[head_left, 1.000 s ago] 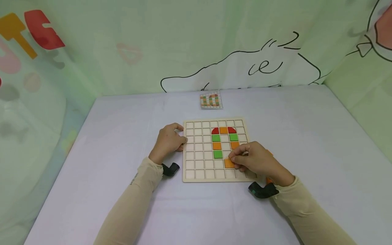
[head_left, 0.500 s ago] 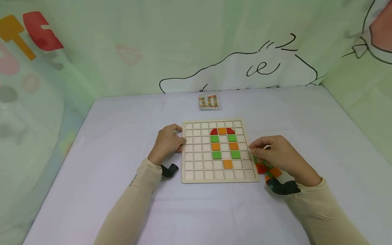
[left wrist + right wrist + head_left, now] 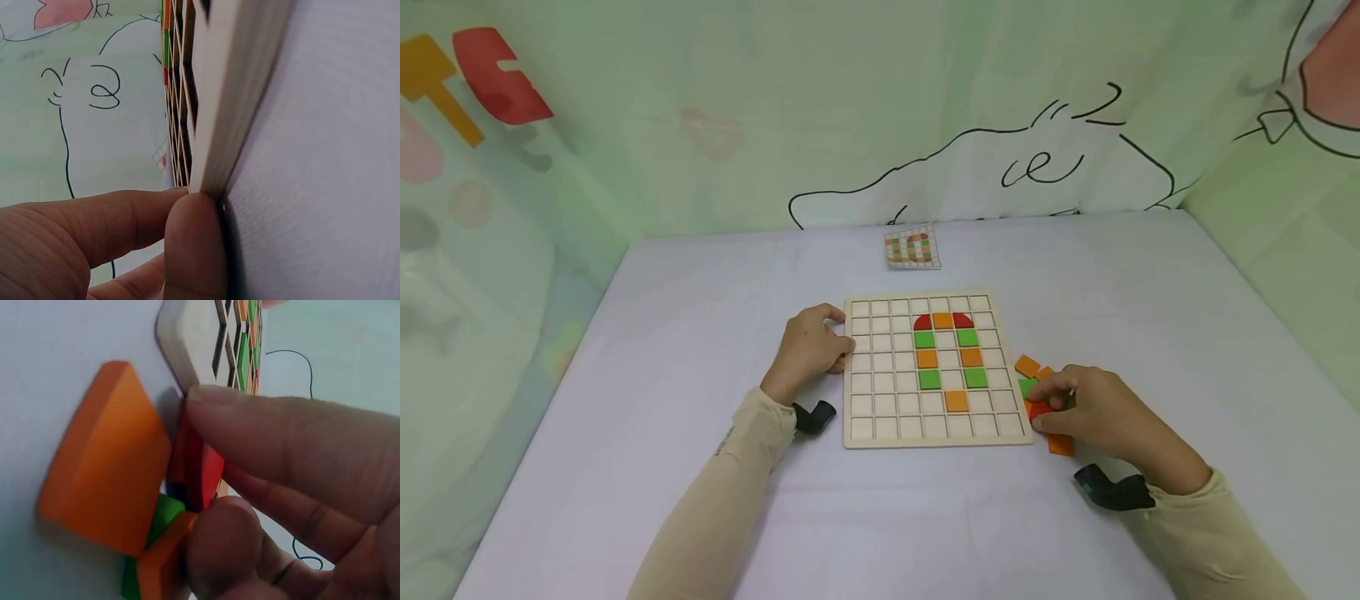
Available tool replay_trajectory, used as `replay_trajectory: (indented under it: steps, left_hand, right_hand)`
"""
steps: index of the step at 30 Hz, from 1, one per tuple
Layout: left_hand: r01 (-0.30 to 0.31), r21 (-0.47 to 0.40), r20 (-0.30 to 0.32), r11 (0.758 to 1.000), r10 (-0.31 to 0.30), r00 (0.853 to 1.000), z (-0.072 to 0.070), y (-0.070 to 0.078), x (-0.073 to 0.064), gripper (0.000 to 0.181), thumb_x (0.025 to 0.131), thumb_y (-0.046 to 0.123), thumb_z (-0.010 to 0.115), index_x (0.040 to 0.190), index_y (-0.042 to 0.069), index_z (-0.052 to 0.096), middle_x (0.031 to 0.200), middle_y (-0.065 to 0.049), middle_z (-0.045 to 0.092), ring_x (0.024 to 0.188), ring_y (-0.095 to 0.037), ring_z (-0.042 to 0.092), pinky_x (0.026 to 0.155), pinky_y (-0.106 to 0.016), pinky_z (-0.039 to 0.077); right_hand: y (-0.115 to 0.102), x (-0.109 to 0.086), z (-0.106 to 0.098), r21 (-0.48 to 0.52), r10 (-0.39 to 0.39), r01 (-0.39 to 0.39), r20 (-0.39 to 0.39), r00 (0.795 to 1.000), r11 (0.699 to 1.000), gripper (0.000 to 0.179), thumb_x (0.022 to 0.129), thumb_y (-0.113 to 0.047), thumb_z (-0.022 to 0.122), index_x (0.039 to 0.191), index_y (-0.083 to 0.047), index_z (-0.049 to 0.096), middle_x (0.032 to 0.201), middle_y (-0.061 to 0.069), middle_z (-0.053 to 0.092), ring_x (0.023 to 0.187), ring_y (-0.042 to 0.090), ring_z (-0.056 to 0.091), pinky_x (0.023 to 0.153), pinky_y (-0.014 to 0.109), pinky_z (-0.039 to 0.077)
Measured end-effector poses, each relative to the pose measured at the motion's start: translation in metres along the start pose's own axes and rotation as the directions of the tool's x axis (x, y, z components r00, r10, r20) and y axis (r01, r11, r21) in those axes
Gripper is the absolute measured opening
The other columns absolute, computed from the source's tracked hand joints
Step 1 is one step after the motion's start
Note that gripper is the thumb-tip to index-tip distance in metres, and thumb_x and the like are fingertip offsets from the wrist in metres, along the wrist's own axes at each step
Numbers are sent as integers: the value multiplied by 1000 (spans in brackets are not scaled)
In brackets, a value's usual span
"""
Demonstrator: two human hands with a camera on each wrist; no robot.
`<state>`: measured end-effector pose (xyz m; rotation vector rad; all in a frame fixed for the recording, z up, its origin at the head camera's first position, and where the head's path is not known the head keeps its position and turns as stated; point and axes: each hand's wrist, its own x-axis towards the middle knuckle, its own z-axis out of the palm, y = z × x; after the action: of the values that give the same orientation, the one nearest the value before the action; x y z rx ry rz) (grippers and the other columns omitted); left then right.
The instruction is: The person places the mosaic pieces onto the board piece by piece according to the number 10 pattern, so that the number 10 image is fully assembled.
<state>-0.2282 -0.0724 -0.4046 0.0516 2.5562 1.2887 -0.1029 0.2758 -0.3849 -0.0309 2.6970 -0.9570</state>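
Observation:
A pale wooden grid board (image 3: 880, 427) lies on the table, its orange, green and red tiles forming an arch shape. My left hand (image 3: 808, 342) holds the board's left edge; in the left wrist view the thumb (image 3: 197, 244) presses against the edge and a finger (image 3: 125, 219) lies at its upper corner. My right hand (image 3: 1093, 408) is over the loose tiles beside the board's right edge. A red tile (image 3: 205, 475) sits between the thumb and a fingertip (image 3: 225, 540) in the right wrist view. An orange tile (image 3: 112, 462) lies close by.
Several loose tiles lie along the board's right side, among them an orange one (image 3: 1027, 366), a green one (image 3: 1027, 388) and another orange one (image 3: 1061, 445). A small printed pattern card (image 3: 912, 247) lies behind the board near the table's back edge (image 3: 760, 233).
My right hand put a green tile into the grid above the lowest orange tile's right, then moved right and down to the loose tiles and the red one. The left hand stays put.

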Motion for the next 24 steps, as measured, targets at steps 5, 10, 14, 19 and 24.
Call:
replay_trajectory:
  steps: [5, 10, 14, 19, 24]
  left_hand:
    - [-4, -5, 2, 1000, 4, 1000, 0, 0, 0, 41, 90, 4, 73, 130, 1, 63, 64, -6, 68, 48, -11, 64, 52, -22, 50]
    - [-9, -10, -1, 1000, 9, 1000, 1, -1, 1, 42, 90, 3, 72, 131, 1, 63, 66, -6, 68, 47, -10, 63, 50, -21, 52]
    - [-7, -2, -4, 1000, 7, 1000, 1, -2, 1, 41, 90, 4, 73, 129, 1, 63, 66, -6, 68, 47, -10, 63, 50, -21, 50]
    - [0, 3, -3, 1000, 0, 1000, 0, -1, 1, 40, 89, 4, 73, 129, 2, 63, 63, -5, 67, 46, -10, 62, 50, -21, 47]
    - [4, 9, -3, 1000, -4, 1000, 0, -1, 1, 41, 89, 3, 72, 129, 2, 63, 61, -4, 66, 46, -9, 62, 51, -21, 46]
  right_hand:
    - [-1, 0, 1, -39, -15, 14, -27, 1000, 999, 23, 82, -12, 87, 101, -5, 75, 89, 3, 56, 83, 20, 52, 57, 24, 41]
    - [-2, -1, 1, -51, -45, 43, -41, 998, 998, 18, 82, -11, 87, 91, -10, 72, 83, 0, 60, 79, 18, 55, 58, 23, 44]
    - [-1, -2, -1, -29, -66, 65, -23, 998, 997, 16, 84, -9, 84, 97, -8, 75, 82, 0, 59, 72, 15, 55, 54, 22, 43]
    - [-3, -3, -5, 69, -51, 48, 35, 998, 996, 29, 89, -6, 76, 117, 0, 75, 86, 5, 61, 64, 14, 61, 52, 23, 48]
    - [-6, 0, -6, 255, 11, -36, 98, 995, 966, 29, 97, -6, 69, 124, 5, 69, 97, 11, 66, 73, 21, 69, 63, 29, 61]
